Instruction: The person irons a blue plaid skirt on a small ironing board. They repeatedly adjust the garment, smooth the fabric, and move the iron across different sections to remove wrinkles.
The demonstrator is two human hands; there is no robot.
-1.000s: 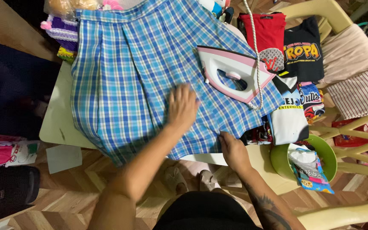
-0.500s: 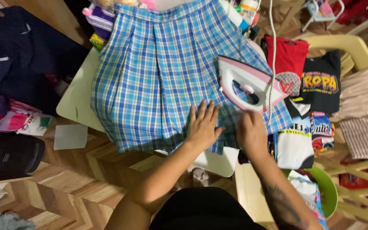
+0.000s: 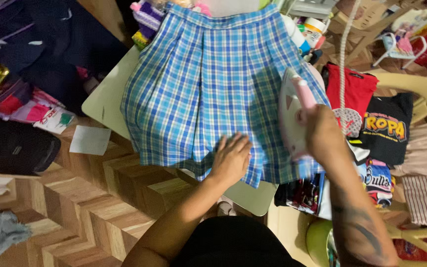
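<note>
A blue plaid pleated skirt (image 3: 208, 84) lies spread over a pale ironing board (image 3: 106, 99). My left hand (image 3: 231, 158) presses flat on the skirt's near hem, fingers spread. My right hand (image 3: 323, 133) grips the pink handle of a white and pink clothes iron (image 3: 292, 111), which is over the skirt's right edge. The iron's white braided cord (image 3: 344, 54) runs up and away past the red shirt.
Folded shirts, a red one (image 3: 349, 86) and a black printed one (image 3: 386, 128), lie on a cream plastic chair (image 3: 421, 84) to the right. A green basin (image 3: 317, 242) sits lower right. Dark bags (image 3: 13, 146) and clothes crowd the left; bottles (image 3: 307, 29) stand beyond the board.
My right hand went from the skirt's hem to the iron, took its handle and tipped it off its heel over the skirt. My left hand slid down to the hem.
</note>
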